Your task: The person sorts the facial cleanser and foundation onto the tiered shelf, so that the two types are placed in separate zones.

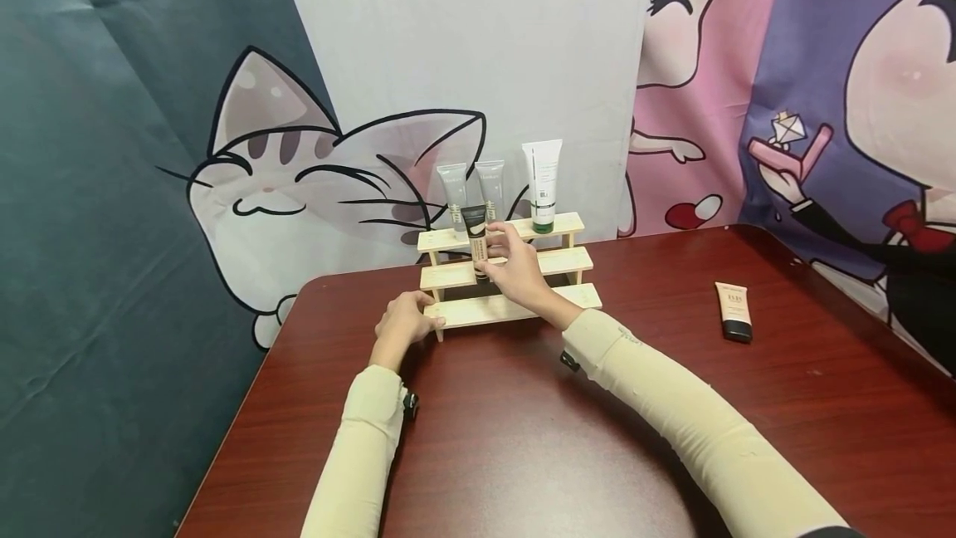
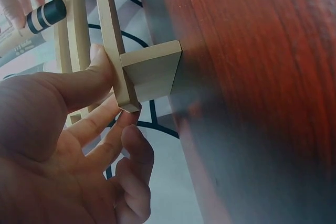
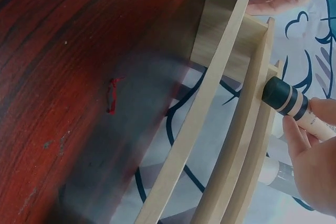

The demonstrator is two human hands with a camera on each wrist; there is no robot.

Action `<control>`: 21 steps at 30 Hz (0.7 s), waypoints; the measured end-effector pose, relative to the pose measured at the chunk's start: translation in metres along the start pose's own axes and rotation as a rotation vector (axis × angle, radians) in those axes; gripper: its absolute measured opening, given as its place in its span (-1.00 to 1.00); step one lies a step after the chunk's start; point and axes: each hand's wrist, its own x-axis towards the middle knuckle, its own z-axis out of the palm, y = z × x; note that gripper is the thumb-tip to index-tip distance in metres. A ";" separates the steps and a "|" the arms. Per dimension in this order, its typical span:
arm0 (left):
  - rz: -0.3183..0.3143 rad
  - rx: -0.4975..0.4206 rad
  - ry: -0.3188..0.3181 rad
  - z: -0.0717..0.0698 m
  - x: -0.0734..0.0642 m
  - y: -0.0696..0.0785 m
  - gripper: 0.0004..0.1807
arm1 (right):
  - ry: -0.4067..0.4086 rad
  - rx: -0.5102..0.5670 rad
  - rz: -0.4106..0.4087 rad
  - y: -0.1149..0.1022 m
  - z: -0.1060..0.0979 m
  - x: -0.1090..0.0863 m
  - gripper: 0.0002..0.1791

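A three-step wooden display stand (image 1: 515, 308) stands on the table near the backdrop. My left hand (image 1: 406, 318) grips the left end of its lowest shelf, thumb (image 2: 92, 80) on top and fingers beneath. With thumb and fingers, my right hand (image 1: 515, 268) pinches a beige cosmetic tube (image 1: 478, 246) with black ends, held upright, its cap (image 3: 276, 93) at the middle shelf. Whether the cap touches the wood, I cannot tell. Behind it on the top shelf are two grey translucent tubes (image 1: 451, 189) and, farther right, a white tube with a green cap (image 1: 543, 181).
Another beige tube with a black cap (image 1: 734, 311) lies on the dark red table (image 1: 508, 430), to the right of the stand. A cartoon-printed cloth backdrop (image 1: 478, 40) hangs directly behind the table.
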 end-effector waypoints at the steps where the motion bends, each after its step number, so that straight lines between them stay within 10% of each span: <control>1: 0.001 0.002 -0.001 0.000 0.000 0.000 -0.47 | 0.000 -0.005 -0.001 0.000 0.000 0.000 -0.36; 21: 0.013 0.006 0.004 -0.001 0.000 0.000 -0.47 | -0.013 -0.049 -0.041 0.012 0.003 0.006 -0.37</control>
